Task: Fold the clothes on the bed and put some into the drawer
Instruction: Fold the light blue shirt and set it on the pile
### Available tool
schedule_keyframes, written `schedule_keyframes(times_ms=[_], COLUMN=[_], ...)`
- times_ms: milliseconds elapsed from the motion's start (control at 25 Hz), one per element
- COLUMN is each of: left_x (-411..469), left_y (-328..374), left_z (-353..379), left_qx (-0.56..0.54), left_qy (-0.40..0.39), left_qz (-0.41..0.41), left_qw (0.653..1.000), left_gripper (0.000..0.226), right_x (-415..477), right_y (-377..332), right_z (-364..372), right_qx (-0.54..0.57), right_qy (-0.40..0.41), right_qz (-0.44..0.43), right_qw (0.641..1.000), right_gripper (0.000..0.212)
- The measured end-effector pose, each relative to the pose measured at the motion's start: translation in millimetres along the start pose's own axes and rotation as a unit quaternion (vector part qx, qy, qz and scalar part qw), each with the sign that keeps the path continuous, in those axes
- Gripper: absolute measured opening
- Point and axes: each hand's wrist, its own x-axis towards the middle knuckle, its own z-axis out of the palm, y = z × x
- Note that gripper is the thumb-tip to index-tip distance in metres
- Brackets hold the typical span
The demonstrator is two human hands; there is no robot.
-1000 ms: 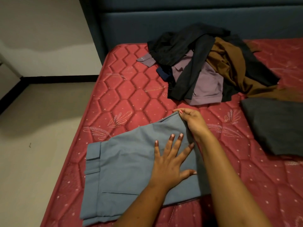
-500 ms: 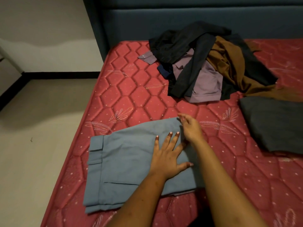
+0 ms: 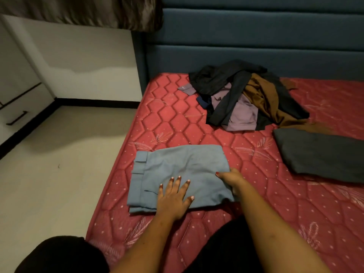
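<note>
Mattress (image 3: 177,119) bears the folded blue trousers (image 3: 177,166) near its left edge: seemingly soft, light, prone to unfolding, best lifted from underneath. Left hand (image 3: 173,198) presses flat, fingers spread; right hand (image 3: 230,178) pinches the right fold.

The blue-grey garment (image 3: 183,170) is matt woven cloth, lightly creased. The red mattress (image 3: 167,119) is quilted fabric with a faint sheen and stitched motifs. The headboard (image 3: 256,46) is matt blue upholstery in padded bands. The floor (image 3: 59,174) looks smooth and pale.

Left hand (image 3: 174,196), right hand (image 3: 229,177) on blue garment (image 3: 183,164)
</note>
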Motion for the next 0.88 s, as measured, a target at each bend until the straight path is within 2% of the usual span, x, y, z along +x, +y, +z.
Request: schedule_keyframes(times_ms=[40, 120, 200, 240, 320, 360, 400, 440, 480, 600, 680, 720, 760, 800, 880], left_x=[-13.1, -41.9, -65.2, -72.1, -67.6, -58.6, -44.8, -28.7, -13.4, 19.0, 36.8, 43.8, 47.4, 48.2, 48.5], left_y=[-7.4, -18.2, -32.6, -39.1, -50.9, -54.4, -56.0, -57.3, -59.2, -72.8, -93.4, -103.7, -112.1, -119.7, -138.4], left_z=[3.1, 9.9, 14.3, 12.7, 3.1, -6.9, -17.0, -30.0, -45.0, -88.5, -109.8, -118.6, -126.3, -132.4, -126.8], left_qx=[0.004, 0.016, -0.003, -0.013, 0.002, 0.047, 0.094, 0.131, 0.164, 0.253, 0.263, 0.244, 0.192, 0.100, -0.125], left_qy=[0.008, 0.059, 0.101, 0.094, 0.126, 0.139, 0.124, 0.099, 0.086, 0.092, 0.129, 0.138, 0.148, 0.160, 0.148], left_qz=[-0.013, -0.055, -0.147, -0.185, -0.170, -0.148, -0.129, -0.120, -0.114, -0.107, -0.129, -0.158, -0.195, -0.239, -0.304], left_qw=[1.000, 0.997, 0.984, 0.978, 0.977, 0.978, 0.979, 0.979, 0.976, 0.957, 0.947, 0.947, 0.951, 0.953, 0.933], left_gripper=[0.068, 0.082, 0.095, 0.099, 0.099, 0.084, 0.064, 0.048, 0.040, 0.036, 0.038, 0.041, 0.045, 0.049, 0.056], right_x=[-5.1, -13.4, -18.7, -22.4, -32.2, -39.5, -46.6, -53.2, -59.4, -84.5, -101.3, -110.6, -121.4, -132.3, -145.0], right_y=[-0.5, 1.2, 9.2, 11.9, 12.5, 9.6, 8.1, 3.8, -2.5, -20.8, -26.6, -25.0, -21.4, -17.6, -14.2], right_z=[4.1, 12.6, 16.6, 15.8, 11.7, 12.5, 14.3, 16.6, 22.1, 54.2, 92.0, 114.4, 136.7, 158.7, 191.7], right_qx=[0.013, -0.029, -0.094, -0.112, -0.169, -0.256, -0.392, -0.514, -0.603, -0.719, -0.728, -0.703, -0.653, -0.592, -0.481], right_qy=[0.023, 0.086, 0.133, 0.132, 0.114, 0.094, 0.064, 0.027, -0.015, -0.156, -0.252, -0.301, -0.352, -0.396, -0.447], right_qz=[-0.001, -0.012, 0.000, 0.007, 0.017, 0.008, -0.017, -0.033, -0.031, 0.036, 0.036, 0.046, 0.057, 0.060, 0.028], right_qw=[1.000, 0.996, 0.987, 0.985, 0.979, 0.962, 0.917, 0.857, 0.797, 0.677, 0.637, 0.643, 0.668, 0.700, 0.754], right_gripper=[0.035, 0.041, 0.049, 0.056, 0.074, 0.077, 0.076, 0.073, 0.068, 0.050, 0.032, 0.026, 0.028, 0.029, 0.019])
